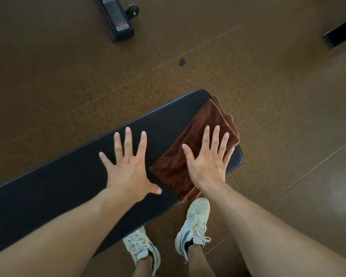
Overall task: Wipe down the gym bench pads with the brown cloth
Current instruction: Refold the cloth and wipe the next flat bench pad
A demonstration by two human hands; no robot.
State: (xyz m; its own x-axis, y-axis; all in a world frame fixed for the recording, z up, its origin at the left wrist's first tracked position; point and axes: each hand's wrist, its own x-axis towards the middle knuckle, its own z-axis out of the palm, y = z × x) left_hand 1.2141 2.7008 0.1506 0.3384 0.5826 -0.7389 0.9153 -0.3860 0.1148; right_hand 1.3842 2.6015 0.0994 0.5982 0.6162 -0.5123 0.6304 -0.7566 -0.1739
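A long black gym bench pad (72,182) runs from the lower left up to the middle right of the head view. A folded brown cloth (204,124) lies across its right end, overhanging both long edges a little. My right hand (206,162) lies flat on the cloth with fingers straight and spread. My left hand (128,168) is spread flat over the bare pad just left of the cloth, thumb tip close to the cloth's near corner.
My two feet in white sneakers (194,226) stand on the brown speckled floor (268,96) right at the bench's near edge. A black machine base with a wheel (118,21) sits at the top, and another dark bar (342,31) at the upper right.
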